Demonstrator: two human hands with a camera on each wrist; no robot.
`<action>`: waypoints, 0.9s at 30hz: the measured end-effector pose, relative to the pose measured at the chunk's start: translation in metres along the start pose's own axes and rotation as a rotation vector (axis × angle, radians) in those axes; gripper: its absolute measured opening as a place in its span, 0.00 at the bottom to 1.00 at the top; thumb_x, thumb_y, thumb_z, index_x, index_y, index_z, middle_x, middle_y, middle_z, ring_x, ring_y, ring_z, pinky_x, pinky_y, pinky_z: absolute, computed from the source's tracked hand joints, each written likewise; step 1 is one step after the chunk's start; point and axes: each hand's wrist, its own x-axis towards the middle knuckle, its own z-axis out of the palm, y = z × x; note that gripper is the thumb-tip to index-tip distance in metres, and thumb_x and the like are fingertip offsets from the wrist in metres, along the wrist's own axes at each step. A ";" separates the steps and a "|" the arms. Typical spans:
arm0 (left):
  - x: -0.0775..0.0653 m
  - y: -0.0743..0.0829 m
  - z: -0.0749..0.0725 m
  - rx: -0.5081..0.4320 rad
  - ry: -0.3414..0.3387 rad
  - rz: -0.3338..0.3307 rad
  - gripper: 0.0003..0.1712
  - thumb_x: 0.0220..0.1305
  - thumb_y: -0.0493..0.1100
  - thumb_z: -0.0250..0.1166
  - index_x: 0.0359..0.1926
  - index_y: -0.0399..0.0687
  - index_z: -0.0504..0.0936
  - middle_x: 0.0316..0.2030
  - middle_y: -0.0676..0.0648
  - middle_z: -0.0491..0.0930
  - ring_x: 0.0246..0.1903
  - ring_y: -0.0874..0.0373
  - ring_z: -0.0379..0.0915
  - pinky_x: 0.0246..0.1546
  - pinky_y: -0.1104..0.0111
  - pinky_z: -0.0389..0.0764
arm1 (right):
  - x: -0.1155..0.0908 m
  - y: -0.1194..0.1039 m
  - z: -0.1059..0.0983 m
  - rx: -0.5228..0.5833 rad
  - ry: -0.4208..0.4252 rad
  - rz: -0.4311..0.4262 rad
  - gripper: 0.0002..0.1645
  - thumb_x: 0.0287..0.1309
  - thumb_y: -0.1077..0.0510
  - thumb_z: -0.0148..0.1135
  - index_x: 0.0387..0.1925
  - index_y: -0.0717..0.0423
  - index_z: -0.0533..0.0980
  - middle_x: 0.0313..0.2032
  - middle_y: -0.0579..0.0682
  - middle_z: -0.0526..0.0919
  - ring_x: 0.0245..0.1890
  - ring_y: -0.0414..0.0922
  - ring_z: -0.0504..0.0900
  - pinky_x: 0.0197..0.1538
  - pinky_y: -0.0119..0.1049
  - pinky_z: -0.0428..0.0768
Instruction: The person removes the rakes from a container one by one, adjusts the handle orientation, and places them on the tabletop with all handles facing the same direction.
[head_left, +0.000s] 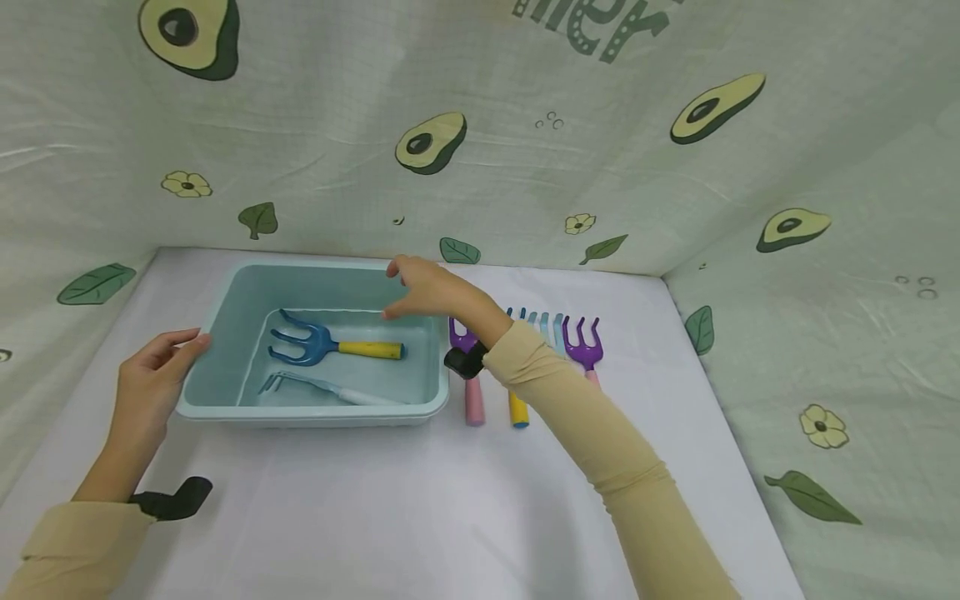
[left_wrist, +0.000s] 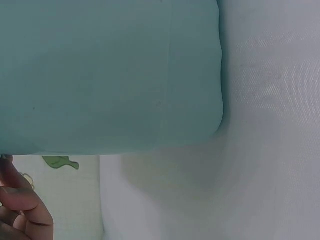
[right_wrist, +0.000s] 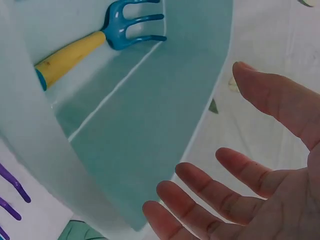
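A light blue plastic bin (head_left: 315,412) sits toward the back left of the table. My left hand (head_left: 153,375) pinches its left rim; the left wrist view shows the curled fingers (left_wrist: 30,205) at the bin's edge. Inside lie a blue hand fork (head_left: 315,343) with a yellow handle and a pale blue hand rake (head_left: 330,387). Over the bin's back right corner is my right hand (head_left: 435,292), holding nothing, its fingers and thumb spread apart in the right wrist view.
Right of the bin, several small garden forks lie side by side, among them a purple fork (head_left: 585,346) with a pink handle. My right forearm partly covers them. A cloth (head_left: 525,183) printed with avocados hangs behind the white table (head_left: 360,517).
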 end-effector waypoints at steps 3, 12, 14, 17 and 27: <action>0.000 0.000 -0.001 0.000 0.002 0.004 0.08 0.62 0.54 0.59 0.44 0.70 0.76 0.28 0.68 0.72 0.25 0.73 0.67 0.22 0.82 0.73 | 0.008 -0.007 0.005 -0.046 -0.050 0.011 0.42 0.51 0.47 0.67 0.63 0.57 0.61 0.62 0.54 0.67 0.61 0.46 0.68 0.61 0.39 0.69; 0.000 0.000 0.000 0.039 0.007 0.012 0.20 0.62 0.57 0.59 0.53 0.59 0.77 0.30 0.66 0.71 0.29 0.71 0.67 0.25 0.84 0.72 | 0.028 -0.016 0.028 -0.134 -0.164 0.028 0.43 0.50 0.47 0.68 0.64 0.53 0.61 0.63 0.49 0.68 0.60 0.44 0.68 0.60 0.38 0.69; 0.000 0.000 0.000 0.045 0.012 0.018 0.19 0.62 0.56 0.58 0.53 0.59 0.77 0.30 0.67 0.71 0.29 0.71 0.67 0.25 0.84 0.72 | 0.033 -0.018 0.033 -0.164 -0.181 0.036 0.42 0.50 0.47 0.68 0.64 0.52 0.61 0.62 0.49 0.69 0.59 0.44 0.68 0.60 0.40 0.69; -0.001 0.000 -0.001 0.049 0.015 0.025 0.19 0.62 0.56 0.58 0.52 0.59 0.77 0.30 0.68 0.71 0.29 0.71 0.67 0.25 0.84 0.72 | 0.039 -0.021 0.039 -0.209 -0.193 0.066 0.41 0.50 0.47 0.68 0.64 0.50 0.62 0.61 0.47 0.69 0.59 0.43 0.69 0.61 0.42 0.68; -0.001 0.001 -0.001 0.017 0.018 0.011 0.16 0.62 0.55 0.60 0.50 0.61 0.79 0.31 0.71 0.72 0.33 0.71 0.65 0.27 0.86 0.69 | 0.060 -0.021 0.061 -0.245 -0.212 0.190 0.38 0.50 0.52 0.69 0.62 0.44 0.63 0.58 0.44 0.71 0.54 0.42 0.71 0.56 0.42 0.71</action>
